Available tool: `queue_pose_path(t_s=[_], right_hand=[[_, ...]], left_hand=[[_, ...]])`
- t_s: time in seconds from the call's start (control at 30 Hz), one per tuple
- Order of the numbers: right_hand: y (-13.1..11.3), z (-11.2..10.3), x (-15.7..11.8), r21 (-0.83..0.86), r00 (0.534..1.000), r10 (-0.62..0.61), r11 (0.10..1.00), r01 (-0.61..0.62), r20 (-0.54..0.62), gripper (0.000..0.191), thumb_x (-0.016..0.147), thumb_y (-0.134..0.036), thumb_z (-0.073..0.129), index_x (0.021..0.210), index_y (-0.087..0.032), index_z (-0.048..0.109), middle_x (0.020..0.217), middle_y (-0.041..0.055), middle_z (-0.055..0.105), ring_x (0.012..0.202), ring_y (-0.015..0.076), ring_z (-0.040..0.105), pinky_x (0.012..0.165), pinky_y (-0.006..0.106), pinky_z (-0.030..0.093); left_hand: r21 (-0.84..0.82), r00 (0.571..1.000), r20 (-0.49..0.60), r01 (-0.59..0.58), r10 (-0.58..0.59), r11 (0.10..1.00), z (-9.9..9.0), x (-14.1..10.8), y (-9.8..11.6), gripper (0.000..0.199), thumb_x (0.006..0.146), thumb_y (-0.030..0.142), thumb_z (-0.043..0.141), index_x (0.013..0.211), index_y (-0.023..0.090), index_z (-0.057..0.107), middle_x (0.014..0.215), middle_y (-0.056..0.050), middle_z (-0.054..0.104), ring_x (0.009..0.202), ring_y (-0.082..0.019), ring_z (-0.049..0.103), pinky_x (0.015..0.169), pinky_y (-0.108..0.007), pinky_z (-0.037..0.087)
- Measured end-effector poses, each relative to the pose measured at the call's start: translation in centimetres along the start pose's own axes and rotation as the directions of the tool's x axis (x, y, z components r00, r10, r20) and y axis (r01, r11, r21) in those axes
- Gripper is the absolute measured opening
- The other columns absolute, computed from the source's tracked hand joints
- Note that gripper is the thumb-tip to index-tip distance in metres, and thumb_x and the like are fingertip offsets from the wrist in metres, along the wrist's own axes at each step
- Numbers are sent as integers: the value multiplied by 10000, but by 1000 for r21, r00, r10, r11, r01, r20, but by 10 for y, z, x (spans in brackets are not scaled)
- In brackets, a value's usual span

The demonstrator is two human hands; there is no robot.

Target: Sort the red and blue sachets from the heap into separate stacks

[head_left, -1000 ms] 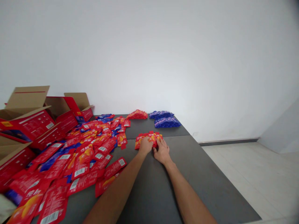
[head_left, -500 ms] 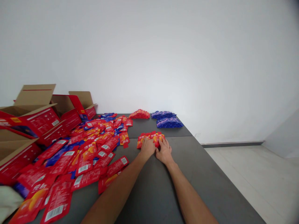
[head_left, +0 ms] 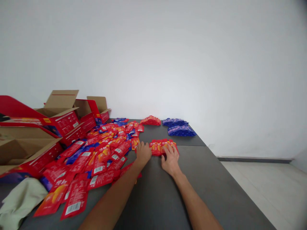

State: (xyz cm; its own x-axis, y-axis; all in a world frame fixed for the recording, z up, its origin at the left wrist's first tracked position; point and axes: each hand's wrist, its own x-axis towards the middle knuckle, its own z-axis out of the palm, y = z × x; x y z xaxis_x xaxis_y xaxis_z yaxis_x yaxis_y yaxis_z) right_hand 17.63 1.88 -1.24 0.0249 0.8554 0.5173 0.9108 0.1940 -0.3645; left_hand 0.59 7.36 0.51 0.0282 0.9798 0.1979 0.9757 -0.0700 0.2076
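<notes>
In front of me, a short row of overlapping red packets with orange fruit pictures [head_left: 155, 148] lies on the dark grey table. My right hand [head_left: 171, 161] rests on the right part of this row, fingers spread over the packets. Just left of the row is my left hand [head_left: 144, 154], fingers bent forward and apart, with nothing visible in it. Its fingertips are close to a single red packet [head_left: 135, 143] at the edge of the loose heap. Part of that packet is hidden by the hand.
A loose heap of red and blue packets [head_left: 99, 169] covers the table's left side. Open red cartons [head_left: 68, 123] stand behind it, with a pale cloth [head_left: 24, 199] at front left. Farther back are a red packet stack [head_left: 150, 120] and blue packet stacks [head_left: 181, 130].
My left hand has left the row of packets and moved left towards the heap. My right hand stays on the row, its fingers spread wider. The view has turned left.
</notes>
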Motion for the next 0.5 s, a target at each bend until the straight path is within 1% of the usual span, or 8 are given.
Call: queue_pose_path(t_s=[0.03, 0.07, 0.13, 0.2, 0.27, 0.37, 0.5], right_hand=[[-4, 1, -1, 3, 1000, -16, 1000, 16, 9, 566, 790, -219, 572, 1356, -219, 557, 1522, 90, 403, 1409, 340, 263, 1122, 525, 250], [-7, 1, -2, 5, 999, -29, 1000, 29, 19, 566, 793, -221, 571, 1359, -223, 555, 1519, 91, 407, 1407, 341, 267, 1120, 532, 251], [-11, 2, -4, 7, 998, -47, 999, 47, 42, 567, 797, -220, 569, 1363, -233, 555, 1513, 88, 418, 1405, 343, 272, 1119, 540, 250], [-14, 2, -5, 9, 996, -61, 998, 60, 63, 564, 799, -218, 568, 1363, -234, 560, 1508, 88, 425, 1402, 341, 276, 1122, 537, 250], [-15, 2, -6, 12, 995, -70, 997, 70, 75, 556, 801, -221, 567, 1358, -225, 568, 1505, 87, 431, 1401, 336, 277, 1126, 524, 253], [-17, 2, -6, 21, 992, -79, 997, 78, 93, 545, 801, -226, 567, 1346, -220, 582, 1499, 81, 442, 1401, 329, 276, 1128, 517, 258], [-20, 3, -7, 43, 989, -90, 995, 85, 115, 534, 799, -229, 570, 1332, -220, 597, 1491, 66, 458, 1400, 326, 284, 1134, 515, 258]], left_hand=[[23, 999, -39, 39, -38, 999, 1, 2, -8, 451, 919, 403, 452, 1264, 159, 608, 1406, -199, 488, 1347, -357, 361, 1073, -481, 294], [30, 998, -25, 65, -64, 997, 1, 4, -16, 483, 909, 436, 466, 1291, 170, 593, 1445, -196, 458, 1374, -367, 334, 1080, -498, 283], [31, 994, 30, 106, -107, 994, 3, 5, -26, 512, 902, 473, 464, 1320, 197, 575, 1470, -181, 447, 1383, -369, 342, 1079, -521, 284], [32, 991, 76, 109, -111, 994, 4, 3, -31, 503, 904, 481, 453, 1289, 192, 599, 1440, -178, 484, 1358, -363, 385, 1066, -524, 304], [38, 993, 80, 89, -92, 995, 3, -2, -31, 467, 907, 462, 452, 1209, 165, 647, 1359, -185, 548, 1303, -351, 445, 1045, -504, 339], [37, 997, 32, 71, -72, 997, -2, -13, -27, 382, 907, 387, 470, 1119, 147, 678, 1234, -180, 612, 1201, -322, 520, 989, -452, 402], [29, 992, -76, 104, -102, 994, -8, -28, -24, 344, 873, 342, 537, 1130, 141, 647, 1180, -169, 624, 1151, -305, 537, 931, -404, 440]])
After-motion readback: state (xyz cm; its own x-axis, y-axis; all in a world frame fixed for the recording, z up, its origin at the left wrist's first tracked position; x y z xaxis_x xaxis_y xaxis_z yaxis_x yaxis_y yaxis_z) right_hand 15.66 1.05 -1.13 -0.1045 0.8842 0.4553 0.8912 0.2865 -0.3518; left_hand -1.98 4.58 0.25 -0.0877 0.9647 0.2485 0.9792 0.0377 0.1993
